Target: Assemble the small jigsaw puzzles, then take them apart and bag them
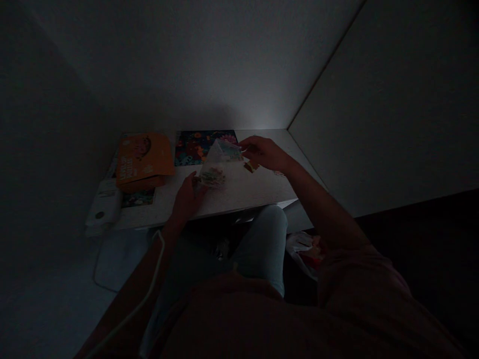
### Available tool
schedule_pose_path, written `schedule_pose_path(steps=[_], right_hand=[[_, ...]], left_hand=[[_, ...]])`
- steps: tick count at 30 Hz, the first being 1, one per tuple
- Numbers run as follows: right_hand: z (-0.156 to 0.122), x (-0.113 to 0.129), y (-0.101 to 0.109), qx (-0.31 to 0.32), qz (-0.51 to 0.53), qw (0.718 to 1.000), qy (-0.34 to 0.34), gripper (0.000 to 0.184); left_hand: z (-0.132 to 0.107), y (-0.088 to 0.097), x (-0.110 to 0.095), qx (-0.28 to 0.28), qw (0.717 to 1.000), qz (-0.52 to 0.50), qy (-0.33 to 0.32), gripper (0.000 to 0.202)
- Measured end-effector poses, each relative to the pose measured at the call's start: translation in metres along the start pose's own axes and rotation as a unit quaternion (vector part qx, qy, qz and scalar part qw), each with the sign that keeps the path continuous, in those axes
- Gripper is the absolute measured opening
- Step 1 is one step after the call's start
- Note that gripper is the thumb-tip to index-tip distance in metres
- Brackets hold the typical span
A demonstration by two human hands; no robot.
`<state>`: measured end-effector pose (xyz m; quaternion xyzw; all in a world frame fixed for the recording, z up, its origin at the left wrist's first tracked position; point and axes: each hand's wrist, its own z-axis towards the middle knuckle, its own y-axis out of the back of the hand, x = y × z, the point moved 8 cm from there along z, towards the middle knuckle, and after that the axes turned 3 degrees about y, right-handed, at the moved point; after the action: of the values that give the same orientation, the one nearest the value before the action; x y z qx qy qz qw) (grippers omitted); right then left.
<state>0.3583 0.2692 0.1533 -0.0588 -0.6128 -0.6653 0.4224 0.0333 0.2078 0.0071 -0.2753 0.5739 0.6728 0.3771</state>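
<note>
A clear plastic bag (216, 160) with small pieces bunched in its lower end is stretched between my hands over the white desk. My left hand (187, 195) grips the bag's lower left side, thumb and fingers closed around it. At the bag's upper right edge, my right hand (266, 152) pinches the plastic. Below the right fingers lies a small orange-brown puzzle piece (251, 166) on the desk. Behind the bag rests a dark, colourful puzzle picture (190, 144), partly covered by the bag. The dim light hides the finer details of the pieces.
An orange puzzle box (144, 162) sits at the left of the desk (239, 192). In front of it is a white device (106, 202) near the edge. Walls close in behind and to the right. A plastic bag with red contents (305, 252) lies below, beside my knee.
</note>
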Motion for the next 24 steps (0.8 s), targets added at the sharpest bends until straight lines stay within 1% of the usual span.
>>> schedule_pose_path(steps=[2, 3, 4, 6, 7, 8, 9, 11, 13, 16, 18, 21, 24], right_hand=[[-0.032, -0.051, 0.028, -0.038, -0.028, 0.996, -0.078, 0.043], [-0.052, -0.078, 0.039, -0.041, -0.055, 0.989, -0.128, 0.044], [-0.073, -0.104, 0.046, -0.04, -0.081, 0.98, -0.177, 0.048], [-0.113, -0.145, 0.054, -0.038, -0.123, 0.958, -0.255, 0.061], [-0.13, -0.159, 0.054, -0.039, -0.137, 0.949, -0.28, 0.062], [-0.144, -0.17, 0.053, -0.046, -0.152, 0.942, -0.296, 0.06], [-0.154, -0.177, 0.05, -0.056, -0.163, 0.936, -0.306, 0.055], [-0.164, -0.184, 0.041, -0.076, -0.177, 0.929, -0.316, 0.042], [-0.165, -0.189, 0.032, -0.092, -0.175, 0.925, -0.326, 0.035], [-0.16, -0.196, 0.025, -0.102, -0.149, 0.923, -0.339, 0.03], [-0.158, -0.2, 0.024, -0.107, -0.12, 0.925, -0.346, 0.032], [-0.16, -0.204, 0.024, -0.119, -0.059, 0.927, -0.35, 0.043], [-0.161, -0.203, 0.024, -0.132, 0.009, 0.934, -0.333, 0.048]], left_hand=[[0.001, 0.0, 0.0, -0.001, 1.0, 0.001, 0.002, 0.085], [0.001, 0.001, 0.0, 0.0, 1.0, 0.002, 0.004, 0.085], [0.002, 0.001, 0.0, 0.001, 1.0, 0.003, 0.007, 0.086], [0.004, 0.001, 0.0, 0.01, 1.0, 0.007, 0.01, 0.087], [0.005, 0.0, 0.0, 0.014, 1.0, 0.01, 0.009, 0.088], [0.005, 0.001, -0.001, 0.015, 1.0, 0.01, 0.007, 0.088], [0.006, 0.001, -0.001, 0.013, 1.0, 0.01, 0.005, 0.088], [0.006, 0.001, -0.001, 0.008, 1.0, 0.009, 0.003, 0.088], [0.006, 0.002, 0.0, 0.005, 1.0, 0.01, 0.005, 0.087], [0.006, 0.002, 0.0, 0.006, 1.0, 0.013, 0.005, 0.086], [0.006, 0.003, -0.002, 0.006, 1.0, 0.012, -0.001, 0.085], [0.004, 0.004, -0.005, 0.005, 1.0, 0.01, -0.006, 0.087], [0.003, 0.005, -0.006, -0.004, 1.0, 0.008, -0.01, 0.09]])
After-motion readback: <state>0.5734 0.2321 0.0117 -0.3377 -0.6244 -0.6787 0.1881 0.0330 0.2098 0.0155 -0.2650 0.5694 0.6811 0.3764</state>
